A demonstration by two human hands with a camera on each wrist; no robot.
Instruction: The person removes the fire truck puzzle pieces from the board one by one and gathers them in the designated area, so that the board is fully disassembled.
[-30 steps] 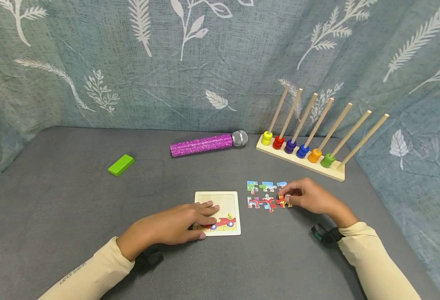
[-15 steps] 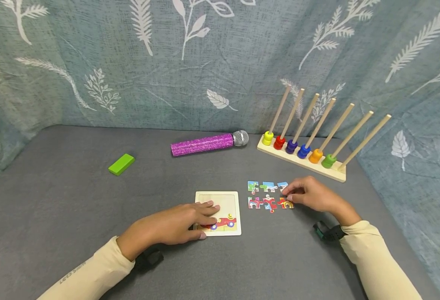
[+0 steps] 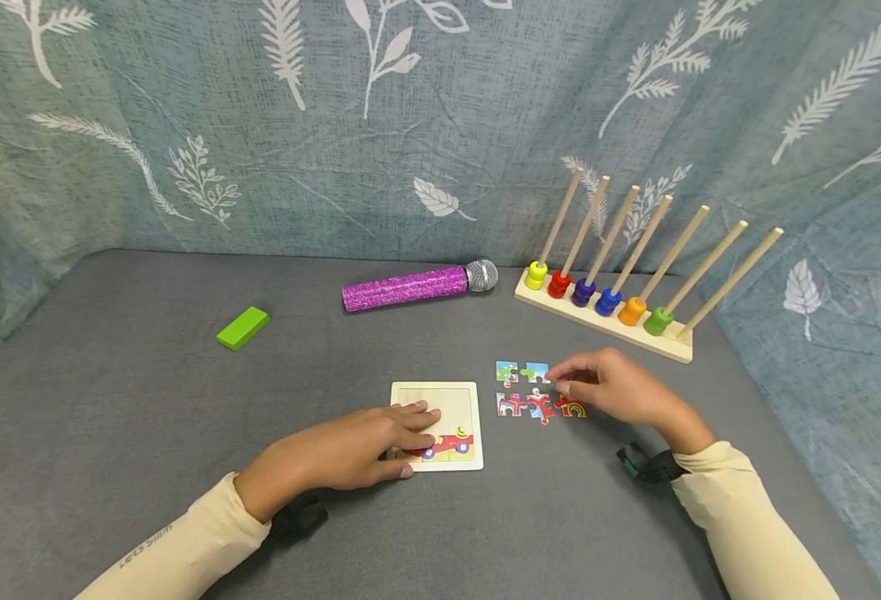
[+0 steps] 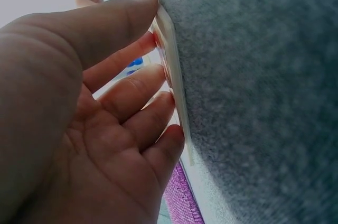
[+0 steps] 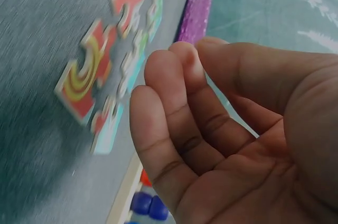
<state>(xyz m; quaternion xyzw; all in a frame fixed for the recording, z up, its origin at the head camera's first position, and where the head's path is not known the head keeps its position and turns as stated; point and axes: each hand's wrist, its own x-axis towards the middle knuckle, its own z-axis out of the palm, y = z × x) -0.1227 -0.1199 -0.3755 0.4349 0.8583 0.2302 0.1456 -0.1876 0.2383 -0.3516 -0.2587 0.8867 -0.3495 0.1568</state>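
My left hand (image 3: 357, 446) rests with spread fingers on a square wooden puzzle tray (image 3: 443, 396), thumb at its near edge. In the left wrist view the fingertips (image 4: 163, 76) touch the tray's side and face. Fitted pieces with a red car (image 3: 458, 444) show along the tray's lower part. My right hand (image 3: 613, 387) hovers over loose jigsaw pieces to the right, thumb and fingers loosely bent and nothing between them. Under it lie a red piece with yellow arcs (image 5: 87, 76) and a light blue piece (image 5: 109, 131). More pieces (image 3: 510, 405) lie to the left in two rows.
A glittery purple microphone (image 3: 406, 289) lies behind the tray. At the back right stands a wooden peg rack (image 3: 598, 321) with coloured beads and tall pegs. A green block (image 3: 242, 327) lies at the left. A patterned curtain (image 3: 297, 167) hangs behind the table.
My right hand first drew back slightly to the right from the red arc piece, then shifted left over the upper row, covering its right piece. My left hand stays on the tray.
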